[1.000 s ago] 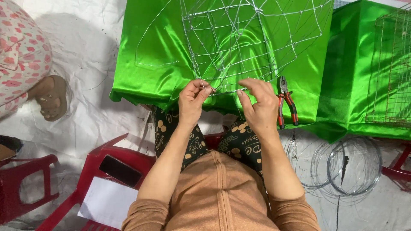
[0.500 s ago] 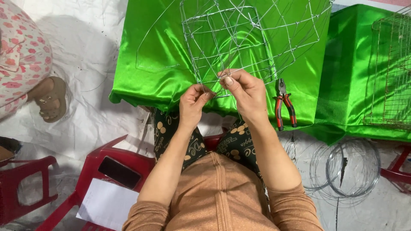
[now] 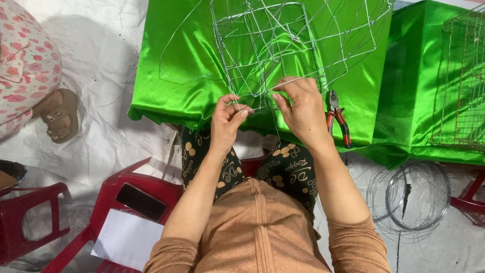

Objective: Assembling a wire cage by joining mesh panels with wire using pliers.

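A silver wire frame (image 3: 283,45) of crossed rods lies on a bright green satin cloth (image 3: 177,60). My left hand (image 3: 228,120) pinches the frame's near edge between thumb and forefinger. My right hand (image 3: 301,108) grips a thin loose wire at the same edge, fingers curled around it, and the wire trails down toward my lap. Red-handled pliers (image 3: 338,119) lie on the cloth just right of my right hand.
Coils of wire (image 3: 409,197) lie on the white floor sheet at right. A second wire frame (image 3: 462,81) rests on green cloth far right. A red plastic stool (image 3: 101,207) holds a dark phone (image 3: 141,201) and white paper. Another person's sandalled foot (image 3: 60,116) is at left.
My right hand has moved up and left from beside the pliers to the frame's near edge, drawing the thin wire with it. My left hand has stayed on the frame edge.
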